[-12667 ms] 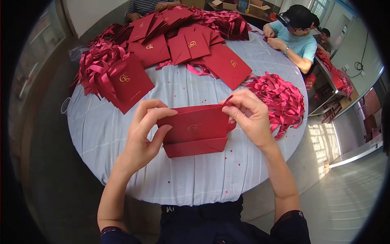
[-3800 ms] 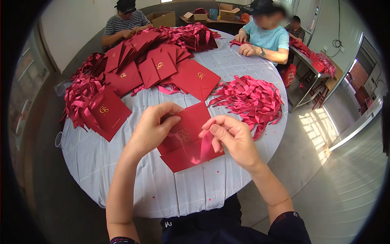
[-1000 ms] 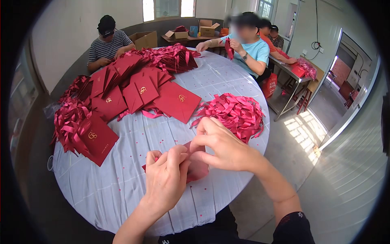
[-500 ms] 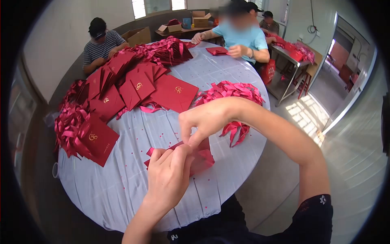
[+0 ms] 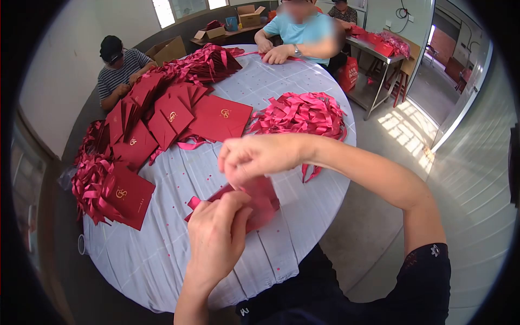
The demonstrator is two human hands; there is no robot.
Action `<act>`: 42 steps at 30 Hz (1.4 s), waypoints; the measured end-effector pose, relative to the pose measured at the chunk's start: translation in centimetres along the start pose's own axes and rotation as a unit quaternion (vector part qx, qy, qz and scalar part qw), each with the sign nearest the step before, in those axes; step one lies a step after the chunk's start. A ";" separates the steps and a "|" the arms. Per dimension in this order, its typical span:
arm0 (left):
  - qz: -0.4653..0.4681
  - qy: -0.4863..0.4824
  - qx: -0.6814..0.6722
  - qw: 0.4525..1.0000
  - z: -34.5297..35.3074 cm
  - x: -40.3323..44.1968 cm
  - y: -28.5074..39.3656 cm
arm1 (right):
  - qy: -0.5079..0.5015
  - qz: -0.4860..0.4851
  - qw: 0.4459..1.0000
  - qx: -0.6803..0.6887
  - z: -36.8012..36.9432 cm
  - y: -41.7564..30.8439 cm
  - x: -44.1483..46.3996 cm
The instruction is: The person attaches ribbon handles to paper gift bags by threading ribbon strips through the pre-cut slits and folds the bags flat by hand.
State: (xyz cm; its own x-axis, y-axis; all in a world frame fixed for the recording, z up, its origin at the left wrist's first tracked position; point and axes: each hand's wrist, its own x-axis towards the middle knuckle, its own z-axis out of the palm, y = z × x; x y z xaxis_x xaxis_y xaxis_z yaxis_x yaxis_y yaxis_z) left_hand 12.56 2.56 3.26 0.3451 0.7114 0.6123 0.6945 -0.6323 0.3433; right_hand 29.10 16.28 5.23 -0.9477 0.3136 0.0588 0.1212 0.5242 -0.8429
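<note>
A dark red paper gift bag [image 5: 225, 192] lies on the table under my hands, partly covered by them. My left hand [image 5: 215, 230] is closed on its upper edge, with thumb and fingers pressed together. Just above, my right hand [image 5: 252, 158] is closed in a pinch, palm down, on what looks like a pink ribbon; the fingertips partly hide it. The ribbon [image 5: 261, 203] hangs blurred over the bag's right side. A short pink loop [image 5: 194, 202] sticks out left of my left hand.
Loose pink ribbons [image 5: 303, 114] are heaped beyond my right forearm. Red bags with gold logos [image 5: 222, 116] pile up on the left of the round, cloth-covered table [image 5: 135, 265]. Two people sit across it: a striped shirt [image 5: 116, 76] and a light-blue shirt [image 5: 303, 32].
My right hand has lifted slightly away from my left hand, still pinched. The camera view has shifted a little. The person in light blue has brought both hands together on the table.
</note>
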 end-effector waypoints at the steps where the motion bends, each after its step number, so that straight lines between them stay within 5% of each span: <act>1: 0.003 -0.005 0.001 1.000 0.0 0.0 0.4 | 0.005 -0.001 1.000 0.003 -0.3 0.0 0.1; 5: -0.036 -0.012 0.019 0.999 0.0 -0.1 1.4 | 0.088 -0.115 0.988 0.056 -2.3 0.6 1.3; 11: -0.050 0.004 0.019 0.999 0.3 -0.2 1.0 | 0.218 -0.132 0.878 0.405 -3.0 4.6 1.2; 16: -0.013 0.001 0.047 0.999 0.2 0.1 1.3 | 0.124 -0.114 0.819 0.548 0.4 6.0 -0.2; 20: -0.016 0.004 0.070 0.997 0.7 -0.1 0.9 | 0.078 -0.085 0.899 0.422 3.0 4.0 -2.0; 22: 0.010 0.024 0.088 0.996 1.1 0.0 0.7 | 0.098 -0.099 0.974 0.178 3.3 2.5 -2.4; 29: -0.010 0.034 0.111 0.993 1.2 -0.1 0.9 | 0.295 -0.037 0.953 0.064 5.6 0.5 -2.1; 34: -0.008 0.045 0.123 0.991 1.7 0.0 0.6 | 0.416 -0.093 0.903 0.047 7.3 0.8 -1.4; 38: -0.027 0.035 0.120 0.992 1.0 0.3 0.1 | 0.423 -0.112 0.893 0.102 7.4 1.4 -0.7; 42: -0.099 0.011 -0.005 0.995 -0.6 0.4 -0.1 | 0.443 -0.098 0.891 0.009 7.5 0.1 -0.2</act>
State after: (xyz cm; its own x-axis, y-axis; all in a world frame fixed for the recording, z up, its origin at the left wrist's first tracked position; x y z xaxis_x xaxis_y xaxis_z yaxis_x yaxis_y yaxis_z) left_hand 12.29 2.70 3.86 0.1880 0.8162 0.5463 0.7414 -0.4827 0.4661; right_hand 27.11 10.36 1.09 -0.3432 0.7238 0.5986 -0.0330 0.6276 -0.7778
